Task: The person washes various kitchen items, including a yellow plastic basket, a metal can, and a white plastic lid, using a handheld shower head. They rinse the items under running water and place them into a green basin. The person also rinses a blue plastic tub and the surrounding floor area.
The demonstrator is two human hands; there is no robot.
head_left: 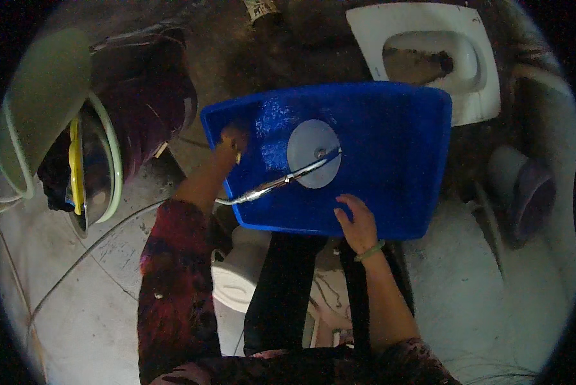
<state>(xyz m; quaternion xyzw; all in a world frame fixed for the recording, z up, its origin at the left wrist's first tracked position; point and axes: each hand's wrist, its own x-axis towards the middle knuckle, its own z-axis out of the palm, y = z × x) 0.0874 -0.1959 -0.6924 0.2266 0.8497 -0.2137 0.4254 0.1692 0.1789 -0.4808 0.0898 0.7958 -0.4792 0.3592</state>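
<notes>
A large blue plastic tub (390, 160) stands in front of my legs. Inside it lies a pale round disc (304, 141). Across the tub's near left rim rests a chrome spray wand (269, 188) on a grey hose, its curved tip over the disc. My left hand (235, 142) reaches to the tub's left wall; its fingers are dark and smeared, so their grip is hidden. By the near rim, my right hand (358, 224) hovers with thumb and fingers apart, holding nothing. A greenish bangle circles that wrist.
A white squat toilet pan (490, 83) is set at the far right. Several basins, one with a pale green rim (111, 160), are stacked at the left. A white bucket (233, 282) stands by my legs, and a purple-grey bucket (533, 192) tilts at the right.
</notes>
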